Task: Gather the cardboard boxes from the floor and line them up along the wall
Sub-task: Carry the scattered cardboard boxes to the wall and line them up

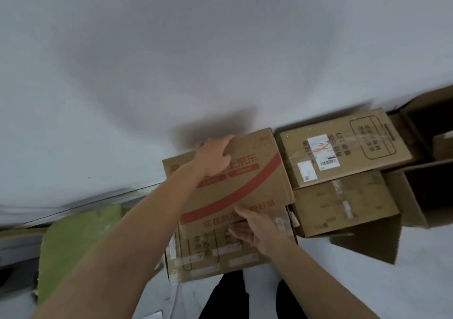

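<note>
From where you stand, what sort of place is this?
Likely a storeroom or a home mid-move: taped shipping boxes, like the labelled box and red-printed box, line a bare white wall, with an open box beside them.

Left hand (215, 157), right hand (257, 228) grip red-printed box (259, 181)

From here I count six cardboard boxes. Four are closed: the red-striped box (257, 179), the lower box (208, 252), the labelled box (348, 144) and the taped box (343, 208). Two are open, the rear open box (426, 122) and the front open box (404, 196) — plus two hands, left hand (215, 157) and right hand (255, 228), and one green mat (78, 240).
</note>
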